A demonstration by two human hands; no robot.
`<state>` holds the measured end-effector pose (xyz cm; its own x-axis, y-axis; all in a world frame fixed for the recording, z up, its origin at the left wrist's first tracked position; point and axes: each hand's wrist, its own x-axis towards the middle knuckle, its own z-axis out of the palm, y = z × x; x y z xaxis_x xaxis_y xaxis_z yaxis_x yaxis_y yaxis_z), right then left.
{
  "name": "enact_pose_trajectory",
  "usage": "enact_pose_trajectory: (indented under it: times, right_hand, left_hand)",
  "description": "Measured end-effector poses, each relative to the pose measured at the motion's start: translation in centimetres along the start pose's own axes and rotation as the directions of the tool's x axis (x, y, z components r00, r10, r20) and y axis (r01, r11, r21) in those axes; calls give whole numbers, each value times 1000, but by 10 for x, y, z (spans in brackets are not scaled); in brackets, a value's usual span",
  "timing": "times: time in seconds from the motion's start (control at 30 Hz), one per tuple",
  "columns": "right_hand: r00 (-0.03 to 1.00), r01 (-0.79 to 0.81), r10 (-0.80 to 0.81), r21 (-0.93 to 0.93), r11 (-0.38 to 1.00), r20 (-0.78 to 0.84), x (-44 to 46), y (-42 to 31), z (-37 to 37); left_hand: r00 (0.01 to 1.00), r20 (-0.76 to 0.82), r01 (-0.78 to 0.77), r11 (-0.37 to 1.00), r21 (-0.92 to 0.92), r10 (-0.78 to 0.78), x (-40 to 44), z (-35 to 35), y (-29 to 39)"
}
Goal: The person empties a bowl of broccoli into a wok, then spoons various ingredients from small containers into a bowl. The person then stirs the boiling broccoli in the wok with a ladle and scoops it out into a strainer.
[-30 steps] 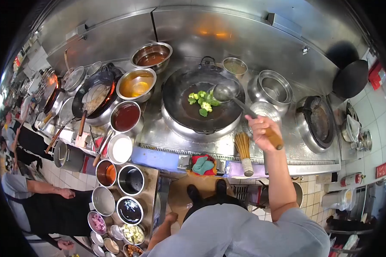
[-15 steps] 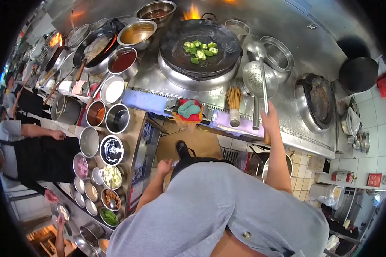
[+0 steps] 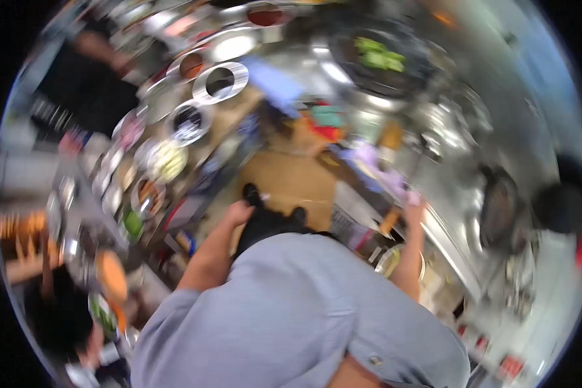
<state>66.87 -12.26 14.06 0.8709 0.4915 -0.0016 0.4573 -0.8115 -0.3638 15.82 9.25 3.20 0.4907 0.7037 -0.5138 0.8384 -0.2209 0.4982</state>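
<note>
My right hand (image 3: 415, 202) is wrapped round the handle of a ladle, whose wooden end (image 3: 389, 221) sticks out below the fist. Motion blur smears the ladle's metal part over the counter. My left hand (image 3: 240, 212) hangs low beside my dark trousers, its fingers too blurred to read. Up and to the right of centre, a black wok (image 3: 410, 74) sits on the stove with chopped green vegetables (image 3: 379, 55) in it. Between the wok and my right hand lies a bamboo brush (image 3: 390, 137), with a perforated strainer (image 3: 436, 123) beside it.
Bowls of ingredients line the left counter, among them pale chopped pieces (image 3: 168, 161) and greens (image 3: 132, 225). Red and teal cloths (image 3: 328, 118) lie at the stove's front edge. A second wok (image 3: 500, 205) stands at right. A co-worker in a black apron (image 3: 87, 81) is upper left.
My view has swung round to the left and blurred, so the wok now appears farther up and right. The ladle stays in my right hand; vegetables remain in the wok.
</note>
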Motion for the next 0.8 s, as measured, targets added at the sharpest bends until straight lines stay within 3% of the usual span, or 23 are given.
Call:
enact_pose_trajectory:
  times: [0.03,0.07,0.1,0.17,0.2,0.27,0.3,0.33,0.37,0.4,0.43,0.47,0.57,0.63,0.73,0.8]
  right_hand:
    - [981,195,-189,136,971,-52,15,-11,-16]
    - [902,423,-429,290,859,-46,40,-12,-25]
    - [974,103,-162,325,940,161,48,-52,-50]
    - [918,-8,-231,598,801,322,74,-96,-53]
    - [902,19,-272,599,800,335,66,-141,-57]
    - [745,283,-588,648,707,315,11,-250,-57]
    - [671,275,-616,633,724,413,-8,-288,-41]
    - [588,270,-633,615,741,504,-26,-324,-20]
    - [445,481,-781,619,621,438,-46,-357,10]
    - [356,461,-772,620,636,527,-84,-398,17]
    - [208,524,-825,653,547,525,-112,-434,35]
    - [111,617,-908,688,382,405,-137,-463,62]
    - [-139,759,-971,651,21,194,-208,-562,109]
    - [-184,886,-962,458,-72,203,-242,-615,142]
    - [-283,943,-924,250,-220,256,-273,-673,188]
    - [-368,927,-846,88,-364,385,-282,-694,213]
  left_hand:
    - [992,57,115,993,10,-115,-15,-13,12]
    - [978,79,189,980,64,-194,-14,-2,-3]
    - [973,98,203,978,44,-206,-18,-1,-11]
    - [962,83,268,958,-105,-260,-49,-26,-3]
    - [955,65,295,946,-134,-288,-56,-20,-18]
    - [913,-6,380,859,-342,-407,-70,-3,-51]
    - [887,-12,405,791,-458,-461,-87,-3,-59]
    - [877,-17,413,771,-485,-481,-102,3,-71]
    - [852,-30,448,759,-472,-522,-117,10,-86]
    - [828,-40,482,747,-458,-560,-132,19,-99]
    - [809,-50,503,732,-459,-586,-146,30,-113]
    - [790,-58,523,719,-458,-611,-160,41,-124]
    - [733,33,611,636,-471,-679,-195,64,-146]
    - [730,52,599,601,-529,-681,-212,73,-153]
    - [669,13,572,504,-648,-743,-228,77,-151]
    - [642,24,537,427,-728,-766,-232,83,-155]
